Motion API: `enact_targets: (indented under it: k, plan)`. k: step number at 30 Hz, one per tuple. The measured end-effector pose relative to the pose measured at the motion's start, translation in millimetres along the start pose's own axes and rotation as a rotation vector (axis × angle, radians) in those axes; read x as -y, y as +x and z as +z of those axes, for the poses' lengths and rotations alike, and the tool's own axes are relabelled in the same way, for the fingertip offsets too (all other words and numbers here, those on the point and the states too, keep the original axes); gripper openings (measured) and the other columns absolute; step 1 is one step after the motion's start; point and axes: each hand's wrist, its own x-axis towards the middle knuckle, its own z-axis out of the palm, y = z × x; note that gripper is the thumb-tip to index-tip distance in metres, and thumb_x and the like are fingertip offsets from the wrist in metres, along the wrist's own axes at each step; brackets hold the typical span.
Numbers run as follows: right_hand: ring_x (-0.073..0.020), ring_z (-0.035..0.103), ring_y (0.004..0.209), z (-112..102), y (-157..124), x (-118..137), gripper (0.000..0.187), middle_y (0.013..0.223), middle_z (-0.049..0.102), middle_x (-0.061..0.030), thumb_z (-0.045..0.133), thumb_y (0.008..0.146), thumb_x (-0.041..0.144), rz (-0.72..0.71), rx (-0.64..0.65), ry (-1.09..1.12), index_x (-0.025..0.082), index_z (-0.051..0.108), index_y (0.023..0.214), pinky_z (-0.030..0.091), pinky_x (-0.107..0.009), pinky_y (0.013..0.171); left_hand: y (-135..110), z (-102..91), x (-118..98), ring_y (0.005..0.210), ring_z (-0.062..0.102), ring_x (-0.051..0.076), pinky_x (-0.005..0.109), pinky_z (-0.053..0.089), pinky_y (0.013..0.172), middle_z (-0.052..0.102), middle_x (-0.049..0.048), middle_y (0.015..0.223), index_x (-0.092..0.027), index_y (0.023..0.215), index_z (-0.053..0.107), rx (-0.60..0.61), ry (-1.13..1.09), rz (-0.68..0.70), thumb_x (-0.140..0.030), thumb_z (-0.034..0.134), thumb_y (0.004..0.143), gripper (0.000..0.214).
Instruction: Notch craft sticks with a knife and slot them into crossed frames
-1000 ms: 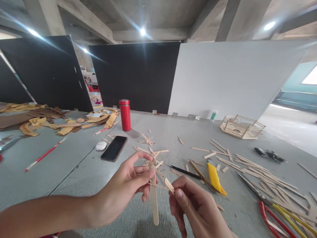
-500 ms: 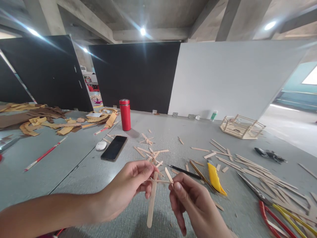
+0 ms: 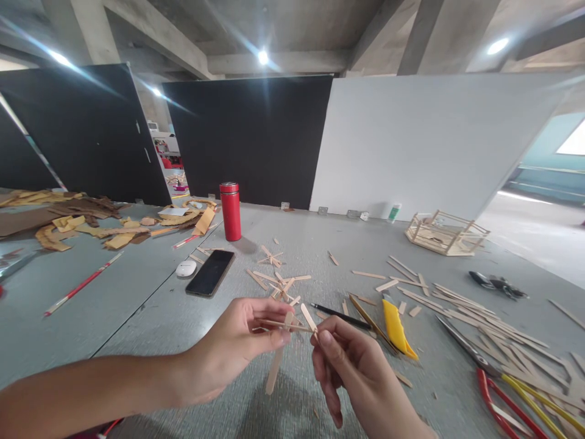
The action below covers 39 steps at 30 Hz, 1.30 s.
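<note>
Head view: the left hand (image 3: 228, 356) is low in the middle, thumb and fingers pinched together on a long stick (image 3: 274, 369). The stick hangs tilted below the fingertips, its lower end free above the table (image 3: 150, 329) and its top hidden in the grip. A thin sliver (image 3: 273, 324) lies crosswise at the fingertips and reaches towards the right hand (image 3: 356, 378). Whether it is fixed to the long stick cannot be told. The right hand sits just beside the left, thumb and forefinger pinched on a short stick (image 3: 307, 316). That stick slants up and to the left, its upper end close to the long stick. Its lower end is covered by the thumb.

Behind the hands lie loose sticks (image 3: 278, 281), a pen (image 3: 340, 316) and a yellow knife (image 3: 395, 329). A phone (image 3: 210, 273) lies face up with a dark screen, a white case (image 3: 186, 268) just beside it and a red flask (image 3: 231, 211) standing upright beyond. No mark can be made out on the flask. A small bottle (image 3: 394, 213) stands by the white wall, its label too small to read. A stick frame (image 3: 445, 233) sits far right. Cutters (image 3: 512, 396) with red and yellow handles are cut off at the lower right edge. Cardboard scraps (image 3: 91, 225) are heaped far left, and both forearms run out of the picture at the bottom.
</note>
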Motion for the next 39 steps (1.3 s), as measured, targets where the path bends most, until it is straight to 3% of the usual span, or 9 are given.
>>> enact_targets:
  k: [4, 8, 11, 15, 17, 23, 30, 35, 39]
  plan:
    - [-0.0031, 0.052, 0.036, 0, -1, -2, 0.040, 0.068, 0.064, 0.0025, 0.054, 0.103, 0.056, -0.028, 0.012, -0.004, 0.018, 0.055, 0.088, 0.039, -0.014, 0.036, 1, -0.4, 3, 0.073, 0.070, 0.019, 0.040, 0.057, 0.077, 0.072, 0.0096, 0.097, -0.011, 0.118, 0.064, 0.111, -0.088, -0.027, -0.031, 0.086, 0.082, 0.047]
    - [-0.0064, 0.057, 0.036, -1, -1, -2, 0.045, 0.079, 0.073, -0.0013, 0.056, 0.103, 0.053, -0.061, -0.026, 0.021, 0.024, 0.048, 0.136, 0.045, -0.018, 0.038, 0, -0.2, 4, 0.069, 0.073, 0.016, 0.035, 0.058, 0.068, 0.067, 0.0120, 0.116, -0.015, 0.124, 0.060, 0.145, -0.073, 0.006, -0.032, 0.082, 0.086, 0.048]
    - [-0.0098, 0.061, 0.041, -1, -3, 0, 0.046, 0.078, 0.073, -0.0048, 0.057, 0.102, 0.053, -0.067, 0.006, 0.002, 0.018, 0.058, 0.131, 0.052, -0.023, 0.042, -1, 0.9, 2, 0.060, 0.071, 0.014, 0.029, 0.054, 0.054, 0.064, 0.0132, 0.125, -0.018, 0.120, 0.060, 0.172, -0.031, 0.039, -0.038, 0.079, 0.088, 0.043]
    - [-0.0081, 0.063, 0.042, 0, -5, 1, 0.041, 0.098, 0.077, -0.0113, 0.057, 0.103, 0.053, -0.057, 0.037, 0.017, 0.019, 0.064, 0.124, 0.051, -0.022, 0.043, -2, 2.5, -4, 0.056, 0.065, 0.013, 0.025, 0.049, 0.055, 0.070, 0.0039, 0.077, -0.014, 0.111, 0.068, 0.154, 0.081, 0.018, -0.042, 0.072, 0.094, 0.033]
    - [-0.0096, 0.063, 0.042, 0, -4, 2, 0.043, 0.081, 0.077, -0.0078, 0.058, 0.101, 0.054, -0.051, 0.047, 0.035, 0.017, 0.065, 0.123, 0.051, -0.022, 0.043, -3, 3.2, -8, 0.059, 0.064, 0.014, 0.024, 0.047, 0.056, 0.064, 0.0006, 0.064, -0.013, 0.112, 0.071, 0.151, 0.103, 0.002, -0.042, 0.071, 0.094, 0.035]
    - [-0.0119, 0.059, 0.041, -3, -1, 7, 0.041, 0.054, 0.067, -0.0017, 0.063, 0.099, 0.052, -0.049, 0.007, 0.084, 0.013, 0.068, 0.110, 0.050, -0.022, 0.043, -4, 1.9, -7, 0.080, 0.069, 0.015, 0.025, 0.051, 0.066, 0.073, 0.0079, 0.103, -0.019, 0.136, 0.062, 0.280, 0.012, 0.022, -0.029, 0.080, 0.087, 0.053]
    - [-0.0105, 0.057, 0.041, -1, -2, 7, 0.032, 0.051, 0.062, 0.0020, 0.066, 0.099, 0.049, -0.038, 0.023, 0.147, 0.017, 0.068, 0.099, 0.046, -0.019, 0.042, -7, 2.7, -4, 0.098, 0.075, 0.023, 0.030, 0.054, 0.076, 0.076, 0.0123, 0.110, -0.019, 0.142, 0.045, 0.172, -0.052, 0.011, -0.034, 0.084, 0.086, 0.070]
    - [-0.0081, 0.056, 0.041, -1, 0, 3, 0.031, 0.056, 0.066, 0.0000, 0.064, 0.101, 0.046, -0.035, 0.046, 0.189, 0.016, 0.068, 0.098, 0.045, -0.017, 0.042, -6, 5.4, -4, 0.084, 0.076, 0.020, 0.032, 0.057, 0.077, 0.077, 0.0131, 0.102, -0.014, 0.136, 0.045, 0.158, -0.070, 0.000, -0.034, 0.084, 0.085, 0.067]
    - [-0.0071, 0.056, 0.042, -5, 0, 4, 0.029, 0.061, 0.067, 0.0005, 0.066, 0.100, 0.045, -0.014, 0.021, 0.242, 0.016, 0.070, 0.101, 0.045, -0.016, 0.041, -5, 4.9, -2, 0.067, 0.076, 0.017, 0.036, 0.063, 0.068, 0.064, 0.0198, 0.134, -0.020, 0.140, 0.043, 0.164, -0.107, -0.041, -0.029, 0.086, 0.082, 0.073]
